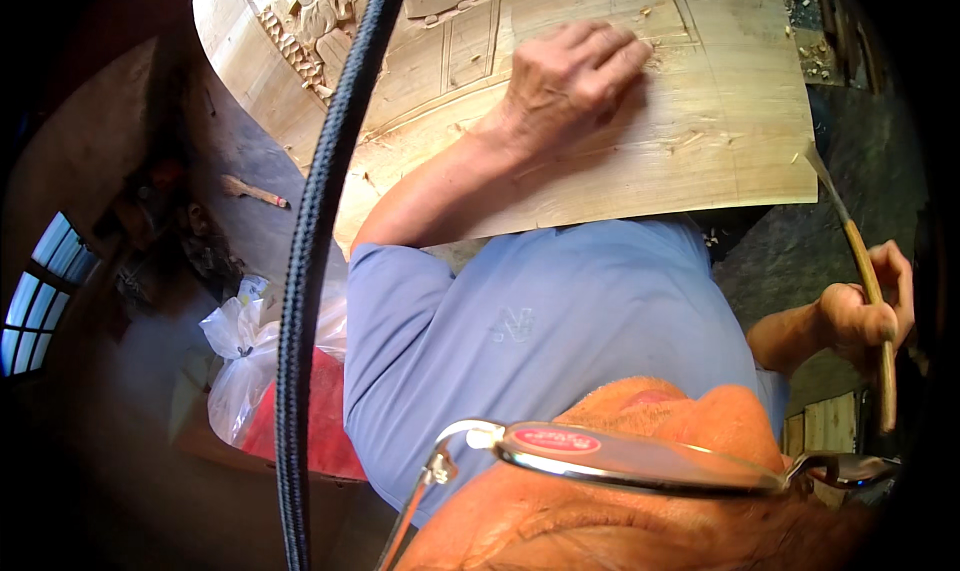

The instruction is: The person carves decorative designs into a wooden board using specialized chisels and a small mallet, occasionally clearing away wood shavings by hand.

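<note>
My left hand (575, 76) rests with bent, closed fingers on a pale wooden panel (740, 161). Its fingertips meet the wood beside some small shavings, and its palm is hidden, so whatever it may hold does not show. Off the panel's right edge, my right hand (868, 306) grips a carving chisel (862, 256) by its long wooden handle. The chisel's metal blade points up toward the panel's near right corner. Carved relief (320, 11) covers the panel's far left part, and straight lines are marked or cut around its middle.
A black braided cable (325, 181) crosses the view at left. Tools and wood chips (815, 46) lie beyond the panel's right end. On the floor at left is a wooden-handled tool (255, 191). A clear plastic bag (240, 361) sits by a red surface (310, 421).
</note>
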A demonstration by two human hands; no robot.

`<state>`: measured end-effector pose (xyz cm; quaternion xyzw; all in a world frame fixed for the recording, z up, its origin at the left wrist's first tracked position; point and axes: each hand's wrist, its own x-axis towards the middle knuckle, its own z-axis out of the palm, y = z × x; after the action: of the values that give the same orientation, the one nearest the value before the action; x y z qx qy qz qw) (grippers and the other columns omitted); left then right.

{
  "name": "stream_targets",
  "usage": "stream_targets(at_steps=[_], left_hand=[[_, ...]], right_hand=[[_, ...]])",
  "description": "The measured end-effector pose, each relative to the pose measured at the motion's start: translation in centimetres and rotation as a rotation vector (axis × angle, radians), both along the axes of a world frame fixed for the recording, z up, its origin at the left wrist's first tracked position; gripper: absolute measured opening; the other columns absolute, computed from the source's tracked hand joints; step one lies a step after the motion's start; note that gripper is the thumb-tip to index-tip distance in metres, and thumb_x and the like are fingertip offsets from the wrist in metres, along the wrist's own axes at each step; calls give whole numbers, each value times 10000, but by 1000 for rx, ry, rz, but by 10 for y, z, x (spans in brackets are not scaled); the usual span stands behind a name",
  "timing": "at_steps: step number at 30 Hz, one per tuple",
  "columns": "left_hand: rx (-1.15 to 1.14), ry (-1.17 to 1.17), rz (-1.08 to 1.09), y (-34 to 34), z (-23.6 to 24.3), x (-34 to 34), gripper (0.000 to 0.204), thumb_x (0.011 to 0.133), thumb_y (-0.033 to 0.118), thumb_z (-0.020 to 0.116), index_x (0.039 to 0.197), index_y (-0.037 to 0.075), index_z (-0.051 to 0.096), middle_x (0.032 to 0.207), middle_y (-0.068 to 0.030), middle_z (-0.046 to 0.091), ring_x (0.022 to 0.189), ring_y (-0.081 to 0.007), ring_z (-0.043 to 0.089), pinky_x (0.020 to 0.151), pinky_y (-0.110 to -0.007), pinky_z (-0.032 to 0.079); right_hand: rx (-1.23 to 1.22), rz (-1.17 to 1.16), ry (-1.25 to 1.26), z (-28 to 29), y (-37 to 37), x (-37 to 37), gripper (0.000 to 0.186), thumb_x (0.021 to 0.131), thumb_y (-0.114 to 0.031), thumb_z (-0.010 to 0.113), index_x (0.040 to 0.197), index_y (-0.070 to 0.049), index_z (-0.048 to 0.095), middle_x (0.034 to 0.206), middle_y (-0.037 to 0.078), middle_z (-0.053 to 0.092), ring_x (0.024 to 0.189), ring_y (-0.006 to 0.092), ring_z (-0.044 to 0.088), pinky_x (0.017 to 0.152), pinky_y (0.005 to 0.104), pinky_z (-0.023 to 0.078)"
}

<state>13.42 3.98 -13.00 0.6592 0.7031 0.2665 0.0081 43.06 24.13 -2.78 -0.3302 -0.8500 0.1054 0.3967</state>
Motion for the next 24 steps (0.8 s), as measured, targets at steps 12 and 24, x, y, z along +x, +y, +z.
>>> stream_targets(at_steps=[12, 24], left_hand=[[-5, -522, -406, -3, -2, 36, 216, 912, 274, 845, 997, 80, 801, 945, -72, 802, 903, -223, 787, 747, -362, 657], [182, -375, -325, 4, -16, 31, 150, 863, 132, 840, 987, 98, 762, 884, -39, 757, 802, -194, 751, 633, -320, 610]], right_hand=[[-289, 126, 299, -53, 146, -56, 260, 1067, -195, 693, 1167, 27, 783, 1058, 185, 811, 883, 196, 808, 641, 238, 593], [-539, 249, 260, -93, 303, -174, 78, 803, -74, 698, 788, 2, 689, 675, 95, 656, 532, 195, 616, 437, 309, 470]])
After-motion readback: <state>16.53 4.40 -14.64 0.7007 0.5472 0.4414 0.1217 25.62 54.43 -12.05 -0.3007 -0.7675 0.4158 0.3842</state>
